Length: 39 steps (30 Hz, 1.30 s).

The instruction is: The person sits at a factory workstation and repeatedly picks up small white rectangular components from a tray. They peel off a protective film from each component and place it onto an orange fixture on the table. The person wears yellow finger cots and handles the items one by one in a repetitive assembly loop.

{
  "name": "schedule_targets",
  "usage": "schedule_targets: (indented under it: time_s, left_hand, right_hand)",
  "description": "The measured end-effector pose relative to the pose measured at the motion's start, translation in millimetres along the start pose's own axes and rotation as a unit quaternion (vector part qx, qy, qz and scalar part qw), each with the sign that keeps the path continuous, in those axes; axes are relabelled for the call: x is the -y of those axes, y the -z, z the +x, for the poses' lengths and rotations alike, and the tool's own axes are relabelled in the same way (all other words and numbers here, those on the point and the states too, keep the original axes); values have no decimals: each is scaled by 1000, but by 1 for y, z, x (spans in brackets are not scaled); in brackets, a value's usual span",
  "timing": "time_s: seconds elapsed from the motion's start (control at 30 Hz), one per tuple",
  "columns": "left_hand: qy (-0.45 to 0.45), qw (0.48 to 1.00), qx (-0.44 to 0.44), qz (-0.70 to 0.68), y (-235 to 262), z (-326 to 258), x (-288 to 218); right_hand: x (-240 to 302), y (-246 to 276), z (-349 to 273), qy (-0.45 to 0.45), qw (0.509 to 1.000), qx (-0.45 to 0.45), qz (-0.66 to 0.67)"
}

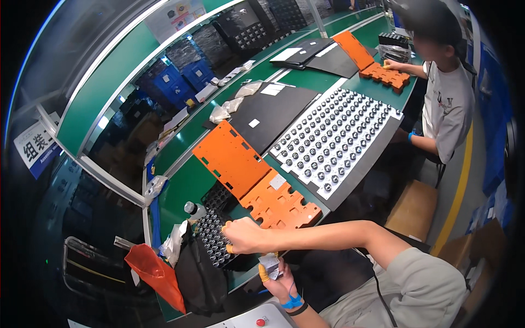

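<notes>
Fingers half-curled, my left hand (280,286) is turned palm up around a few small grey-and-white pieces (269,264), which sit near the table's edge; a blue wristband (293,302) circles that wrist. My right hand (245,235) reaches across, palm down, with its fingers bent in at the near side of a black tray (208,224); yellow covers sit on its fingertips, and I cannot tell whether it has hold of anything. Rows of small round parts with shiny tops fill that tray.

Close to me at the bottom is a white surface with a red button (261,322). Beside the tray, an orange bag (152,269) and a black bag (201,279) hang over the table's end. A clear container (193,209) stands just past the tray.

Beyond my right forearm lies an orange fixture (281,203) with cut-outs along its edges, and a slotted orange panel (228,157) meets its far side. Farther off, a white board (316,143) carries many rows of round black pieces, with a dark sheet (272,116) to its left. At the far end, a co-worker's hand (391,64) touches another orange fixture (384,75).
</notes>
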<state>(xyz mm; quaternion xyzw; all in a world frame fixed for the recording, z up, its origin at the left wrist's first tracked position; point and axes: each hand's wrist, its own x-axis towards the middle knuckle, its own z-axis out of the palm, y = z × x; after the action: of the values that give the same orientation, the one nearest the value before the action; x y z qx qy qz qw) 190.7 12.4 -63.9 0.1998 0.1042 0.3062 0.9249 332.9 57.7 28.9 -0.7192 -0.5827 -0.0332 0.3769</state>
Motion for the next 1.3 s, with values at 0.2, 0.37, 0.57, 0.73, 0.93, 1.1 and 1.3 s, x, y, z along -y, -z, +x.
schedule_targets:
  time_s: [0.2,0.37,0.57,0.73,0.93,1.1,1.3]
  left_hand:
    - [30,999,-4,-42,-16,-4,-1]
    - [45,997,8,-61,-18,3,6]
    - [21,998,29,-45,-43,10,19]
    - [20,999,43,14,-59,25,33]
    - [8,998,67,0,-76,40,42]
    - [-15,999,30,37,-68,43,45]
    - [-58,997,14,42,-58,40,47]
  right_hand:
    - [2,54,-31,-85,992,-15,92]
    - [-5,86,-61,-104,981,-119,109]
    - [-21,112,-89,-129,955,-242,116]
    - [-34,122,-105,-165,944,-234,164]
    - [-24,128,-100,-149,946,-160,241]
    - [-22,114,-113,-127,925,-156,323]
    - [-36,92,-140,-172,901,-136,374]
